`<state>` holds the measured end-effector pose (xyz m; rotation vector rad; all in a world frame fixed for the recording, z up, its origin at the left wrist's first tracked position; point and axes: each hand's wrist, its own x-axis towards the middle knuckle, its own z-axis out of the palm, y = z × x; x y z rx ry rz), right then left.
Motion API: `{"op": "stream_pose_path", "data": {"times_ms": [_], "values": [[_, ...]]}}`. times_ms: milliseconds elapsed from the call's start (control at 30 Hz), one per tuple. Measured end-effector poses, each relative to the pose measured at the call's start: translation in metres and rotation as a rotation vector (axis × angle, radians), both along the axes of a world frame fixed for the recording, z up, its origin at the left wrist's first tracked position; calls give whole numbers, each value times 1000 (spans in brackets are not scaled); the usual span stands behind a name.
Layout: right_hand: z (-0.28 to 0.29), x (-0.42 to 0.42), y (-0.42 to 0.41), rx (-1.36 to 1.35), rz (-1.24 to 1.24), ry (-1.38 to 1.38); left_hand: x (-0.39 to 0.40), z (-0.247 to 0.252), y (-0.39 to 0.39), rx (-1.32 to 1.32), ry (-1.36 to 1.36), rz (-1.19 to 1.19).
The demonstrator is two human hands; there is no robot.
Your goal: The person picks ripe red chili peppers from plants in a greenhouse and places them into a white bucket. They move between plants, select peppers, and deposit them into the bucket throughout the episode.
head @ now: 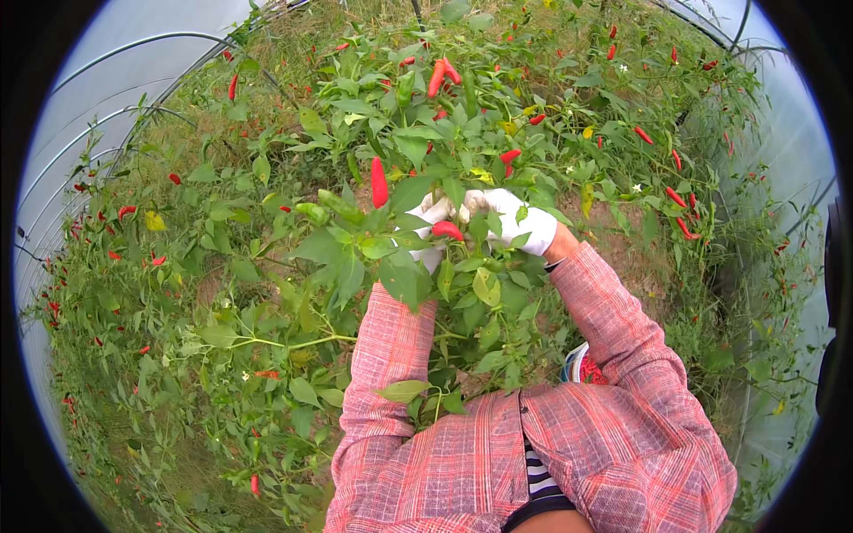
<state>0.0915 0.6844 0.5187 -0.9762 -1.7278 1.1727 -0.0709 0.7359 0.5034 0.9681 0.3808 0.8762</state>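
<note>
Both my hands wear white gloves and meet among the leaves of a chili pepper plant near the middle of the view. My left hand [430,223] is partly covered by leaves. Beside it, my right hand [516,220] has its fingertips bent toward the left one; whether either holds a pepper or stem is hidden. A curved red chili pepper [447,230] hangs just below the fingertips. An upright red chili pepper [379,182] stands left of my hands, with green chili peppers [341,206] below it. More red peppers [436,78] point upward farther up the plant.
A bucket [569,366] with red chili peppers [590,370] in it stands low, partly behind my right sleeve. Dense pepper plants with scattered red fruit surround me. Curved greenhouse hoops [143,44] and plastic sheeting [786,173] stand at the sides. A leafy branch [300,344] reaches toward my left forearm.
</note>
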Motion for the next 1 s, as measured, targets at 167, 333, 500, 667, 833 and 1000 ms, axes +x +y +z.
{"op": "stream_pose_path", "data": {"times_ms": [167,333,500,667,833,1000], "values": [[1,12,5,-119,58,17,3,-17,17,-36,-46,-75],[8,23,-4,-103,59,-77,-9,-42,47,-36,-146,-269],[63,11,-36,290,-263,-88,5,-46,44,-11,-324,-206],[102,-27,-39,542,-221,-674,25,-51,39,43,-463,-120],[89,-32,-22,582,-98,-1041,22,-51,24,97,-331,88],[53,6,6,717,-135,-953,8,-8,-11,315,-133,375]]}}
